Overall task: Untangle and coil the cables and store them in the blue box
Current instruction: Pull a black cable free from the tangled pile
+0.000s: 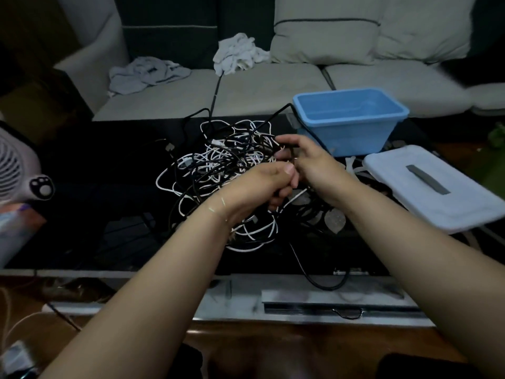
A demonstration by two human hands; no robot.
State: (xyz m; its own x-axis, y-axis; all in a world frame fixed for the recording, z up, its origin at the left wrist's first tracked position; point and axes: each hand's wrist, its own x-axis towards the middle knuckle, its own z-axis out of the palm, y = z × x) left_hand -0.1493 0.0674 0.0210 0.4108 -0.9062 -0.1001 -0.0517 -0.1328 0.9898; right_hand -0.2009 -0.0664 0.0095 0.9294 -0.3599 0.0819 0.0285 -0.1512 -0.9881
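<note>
Cables (218, 170), black and white, lie tangled mid-table left of the blue box (349, 121), both hands, left hand (262, 184) and right hand (308, 162), pinching black strands; no writing is readable.

Place: home living room.
Seating: pale sofa (273, 88) with cushions (325, 39), just behind a low dark glass table (82, 187).
Laundry: crumpled clothes (149, 73) and a white cloth (237, 54) left on the sofa seat.
Floor: wood (300, 340).
Appliance: small fan (16, 170) at left.
</note>
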